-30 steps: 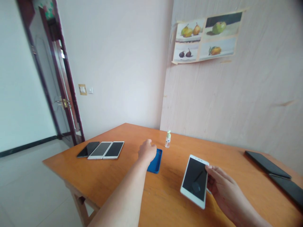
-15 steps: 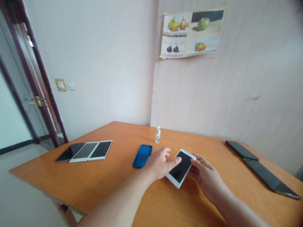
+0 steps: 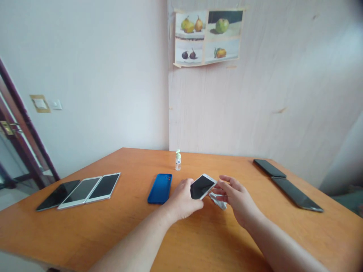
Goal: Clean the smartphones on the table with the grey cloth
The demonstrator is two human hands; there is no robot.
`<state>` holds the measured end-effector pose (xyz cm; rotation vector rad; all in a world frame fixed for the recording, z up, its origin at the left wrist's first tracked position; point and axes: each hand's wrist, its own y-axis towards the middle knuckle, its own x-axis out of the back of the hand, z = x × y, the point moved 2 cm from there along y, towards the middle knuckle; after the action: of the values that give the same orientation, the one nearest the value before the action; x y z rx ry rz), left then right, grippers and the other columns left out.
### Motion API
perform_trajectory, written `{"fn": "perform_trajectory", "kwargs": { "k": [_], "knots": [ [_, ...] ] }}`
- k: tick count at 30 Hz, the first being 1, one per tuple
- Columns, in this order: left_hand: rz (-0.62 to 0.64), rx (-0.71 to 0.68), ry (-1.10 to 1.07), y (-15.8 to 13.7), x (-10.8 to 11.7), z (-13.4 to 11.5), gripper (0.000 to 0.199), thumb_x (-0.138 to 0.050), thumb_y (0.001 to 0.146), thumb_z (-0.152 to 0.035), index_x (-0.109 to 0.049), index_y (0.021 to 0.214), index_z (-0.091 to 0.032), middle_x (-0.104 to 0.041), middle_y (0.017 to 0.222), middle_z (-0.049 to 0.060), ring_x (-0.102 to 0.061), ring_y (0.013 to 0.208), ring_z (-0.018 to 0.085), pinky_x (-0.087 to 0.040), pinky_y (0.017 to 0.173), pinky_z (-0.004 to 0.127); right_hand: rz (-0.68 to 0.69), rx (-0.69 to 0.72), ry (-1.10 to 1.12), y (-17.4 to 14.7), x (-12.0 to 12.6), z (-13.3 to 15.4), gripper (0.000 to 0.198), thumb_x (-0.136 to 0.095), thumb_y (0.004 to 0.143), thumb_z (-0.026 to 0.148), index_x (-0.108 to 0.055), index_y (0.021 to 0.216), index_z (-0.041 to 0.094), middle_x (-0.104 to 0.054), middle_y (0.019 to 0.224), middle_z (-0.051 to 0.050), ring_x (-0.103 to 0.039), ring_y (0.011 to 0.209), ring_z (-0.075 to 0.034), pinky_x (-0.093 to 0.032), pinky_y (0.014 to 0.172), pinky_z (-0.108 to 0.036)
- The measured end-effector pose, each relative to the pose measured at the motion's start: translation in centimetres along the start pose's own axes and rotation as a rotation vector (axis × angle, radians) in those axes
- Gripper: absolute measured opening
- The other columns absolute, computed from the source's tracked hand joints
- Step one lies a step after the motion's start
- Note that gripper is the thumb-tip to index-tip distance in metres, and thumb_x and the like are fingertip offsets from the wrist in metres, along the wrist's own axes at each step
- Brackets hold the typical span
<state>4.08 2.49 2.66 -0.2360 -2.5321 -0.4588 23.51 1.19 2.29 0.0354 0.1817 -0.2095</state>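
One phone (image 3: 203,186) is clasped along its side by the left hand (image 3: 181,201). Just beside its far corner, the right hand (image 3: 234,194) has its fingers loosely spread near a crumpled cloth (image 3: 218,202).

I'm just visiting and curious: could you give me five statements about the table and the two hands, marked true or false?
1. The left hand grips the white phone. True.
2. The blue case lies on top of that phone. False: it lies on the table, left of the phone.
3. A small pump bottle stands upright. True.
4. The right hand is holding the bottle. False: it is near the phone and a crumpled white cloth or tissue.
5. Three flat devices lie in a row at the picture's left. True.
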Motion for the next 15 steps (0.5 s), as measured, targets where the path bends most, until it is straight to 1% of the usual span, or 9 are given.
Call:
{"fn": "perform_trajectory", "kwargs": {
  "k": [2,3,5,8,11,13,15],
  "knots": [
    [-0.029,0.025,0.03,0.2,0.4,0.3,0.041,-0.073,0.06,-0.021,-0.064,0.1,-0.023,-0.064,0.1,0.007,-0.059,0.094,0.027,-0.041,0.078,0.031,-0.12,0.108,-0.129,0.7,1.2,0.7,0.041,-0.07,0.076,0.039,-0.06,0.109,0.019,-0.068,0.084,-0.005,-0.065,0.069,-0.018,-0.048,0.053,-0.025],
    [-0.041,0.041,0.043,0.3,0.6,0.4,0.039,-0.073,0.06,-0.02,-0.064,0.098,-0.023,-0.064,0.099,0.007,-0.058,0.094,0.027,-0.041,0.077,0.031,-0.159,0.144,-0.188,1.1,1.7,1.0,0.039,-0.068,0.076,0.041,-0.061,0.107,0.018,-0.067,0.082,-0.004,-0.064,0.066,-0.017,-0.045,0.052,-0.025],
    [-0.048,0.075,0.059,0.5,0.9,0.8,0.036,-0.073,0.059,-0.02,-0.064,0.093,-0.022,-0.065,0.095,0.006,-0.059,0.091,0.027,-0.04,0.075,0.03,-0.175,0.174,-0.329,1.8,2.6,1.2,0.033,-0.063,0.078,0.043,-0.065,0.1,0.019,-0.065,0.078,-0.002,-0.06,0.063,-0.016,-0.042,0.052,-0.025],
    [-0.033,0.101,0.076,0.6,0.9,1.2,0.032,-0.073,0.058,-0.021,-0.063,0.089,-0.023,-0.065,0.092,0.006,-0.059,0.087,0.026,-0.039,0.071,0.029,-0.104,0.247,-0.697,2.5,3.1,1.0,0.028,-0.06,0.08,0.044,-0.068,0.094,0.022,-0.066,0.082,-0.004,-0.06,0.07,-0.018,-0.043,0.062,-0.029],
    [-0.01,0.092,0.113,0.7,0.6,1.4,0.032,-0.071,0.058,-0.02,-0.062,0.089,-0.023,-0.065,0.095,0.007,-0.059,0.089,0.027,-0.039,0.071,0.029,0.003,0.302,-1.064,2.3,2.8,0.2,0.034,-0.062,0.078,0.046,-0.069,0.104,0.025,-0.064,0.095,-0.007,-0.061,0.079,-0.021,-0.04,0.068,-0.031],
    [0.0,0.081,0.146,0.6,0.5,1.6,0.035,-0.071,0.058,-0.021,-0.062,0.092,-0.023,-0.065,0.1,0.008,-0.059,0.093,0.028,-0.04,0.074,0.03,0.059,0.278,-1.174,2.1,2.6,-0.5,0.038,-0.066,0.074,0.048,-0.069,0.105,0.026,-0.063,0.1,-0.008,-0.06,0.08,-0.023,-0.037,0.067,-0.031],
    [0.007,0.076,0.173,0.6,0.4,1.6,0.038,-0.07,0.059,-0.022,-0.061,0.096,-0.023,-0.065,0.103,0.009,-0.058,0.098,0.029,-0.04,0.077,0.031,0.082,0.261,-1.162,2.1,2.5,-0.9,0.027,-0.068,0.072,0.042,-0.071,0.092,0.024,-0.062,0.095,-0.008,-0.058,0.078,-0.022,-0.033,0.065,-0.03]
  ]
}}
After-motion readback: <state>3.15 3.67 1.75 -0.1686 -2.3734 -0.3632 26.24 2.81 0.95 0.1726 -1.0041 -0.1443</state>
